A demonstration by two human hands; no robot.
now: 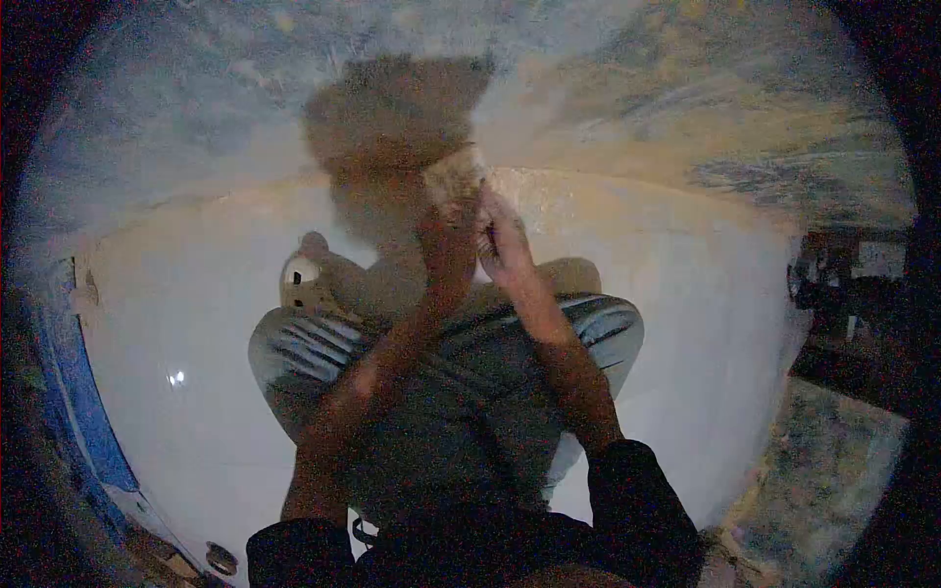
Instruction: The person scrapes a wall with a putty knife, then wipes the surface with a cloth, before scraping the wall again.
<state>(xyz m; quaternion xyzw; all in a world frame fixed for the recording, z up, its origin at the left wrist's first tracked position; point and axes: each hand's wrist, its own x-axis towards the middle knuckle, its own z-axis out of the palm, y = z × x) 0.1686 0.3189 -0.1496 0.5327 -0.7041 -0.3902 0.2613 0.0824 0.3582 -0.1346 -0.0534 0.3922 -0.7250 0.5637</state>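
A tan, roughly rectangular flat piece (456, 176) stands up from my hands, in front of the lower wall; its kind does not show clearly. My left hand (447, 240) lies in deep shadow just under it, and its fingers are hard to make out. Beside it, my right hand (505, 240) is closed, with bent fingertips at the lower right edge of the tan piece. Both forearms reach forward over my crossed legs (441, 392) in grey trousers.
A blotchy blue-grey and yellowish wall (608, 88) rises ahead, with a dark shadow cast on it. I sit on a glossy pale floor (196, 431). At the left edge is a blue panel (88, 402); dark items (853, 284) stand at the right. A round brown object (222, 559) lies lower left.
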